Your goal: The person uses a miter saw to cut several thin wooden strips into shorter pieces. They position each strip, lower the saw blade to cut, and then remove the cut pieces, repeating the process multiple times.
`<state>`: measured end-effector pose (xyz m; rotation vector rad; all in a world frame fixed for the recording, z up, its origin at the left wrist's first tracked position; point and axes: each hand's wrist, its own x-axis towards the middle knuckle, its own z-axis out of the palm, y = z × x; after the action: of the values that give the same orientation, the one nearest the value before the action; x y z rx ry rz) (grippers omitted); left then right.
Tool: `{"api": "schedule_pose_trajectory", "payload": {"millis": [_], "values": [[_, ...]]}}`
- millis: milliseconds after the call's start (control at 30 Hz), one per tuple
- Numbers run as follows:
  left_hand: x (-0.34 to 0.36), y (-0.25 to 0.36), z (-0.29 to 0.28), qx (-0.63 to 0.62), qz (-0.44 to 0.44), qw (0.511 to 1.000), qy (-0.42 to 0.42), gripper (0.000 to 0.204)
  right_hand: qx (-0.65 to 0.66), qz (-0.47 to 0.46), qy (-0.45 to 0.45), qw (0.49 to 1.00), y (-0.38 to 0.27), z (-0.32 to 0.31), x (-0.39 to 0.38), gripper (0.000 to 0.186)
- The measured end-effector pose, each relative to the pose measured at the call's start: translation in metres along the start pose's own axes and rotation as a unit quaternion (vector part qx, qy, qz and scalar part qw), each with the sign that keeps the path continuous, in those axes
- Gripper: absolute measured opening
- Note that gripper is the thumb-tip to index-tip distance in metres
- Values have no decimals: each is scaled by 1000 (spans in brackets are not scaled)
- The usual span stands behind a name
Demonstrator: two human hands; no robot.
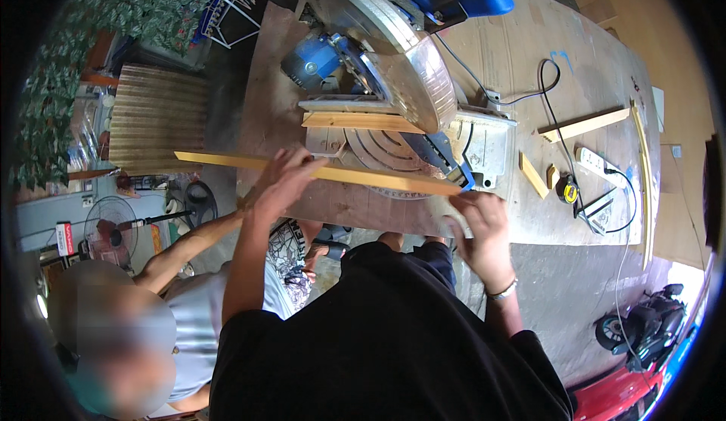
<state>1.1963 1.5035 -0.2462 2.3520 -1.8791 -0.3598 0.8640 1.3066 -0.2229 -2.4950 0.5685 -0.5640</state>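
My left hand point(283, 179) is closed around a long, narrow wooden strip point(386, 183), left of its middle. The strip lies crosswise in front of the miter saw point(427, 80), its left end reaching past the table edge. Close to the strip's right end, my right hand point(482, 228) has its fingers curled together. A pale, blurred piece shows at those fingertips, too smeared to name. Another wooden piece point(363, 121) rests along the saw's fence. The saw's round guard hangs over the slotted base point(363, 149).
A co-worker's arm point(193, 247) reaches in from the left, its hand hidden near my left wrist. On the table point(522, 65) to the right are wood offcuts point(533, 175), a tape measure point(567, 189), a power strip point(600, 161) and a black cable point(544, 88). A fan point(110, 228) stands left.
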Motion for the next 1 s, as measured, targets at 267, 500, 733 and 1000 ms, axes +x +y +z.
{"api": "schedule_pose_trajectory", "payload": {"millis": [267,500,733,1000], "values": [[-2,101,32,40,81,995,-36,39,-48,-35,-228,972,32,39,-6,34],[-5,142,51,-46,46,998,-27,34,0,10,-273,962,55,4,-38,32],[-2,137,59,-1,15,996,93,40,-16,-22,-204,979,60,22,-32,32],[-14,130,95,-200,-344,675,621,55,-12,2,-182,983,36,46,-4,34]]}}
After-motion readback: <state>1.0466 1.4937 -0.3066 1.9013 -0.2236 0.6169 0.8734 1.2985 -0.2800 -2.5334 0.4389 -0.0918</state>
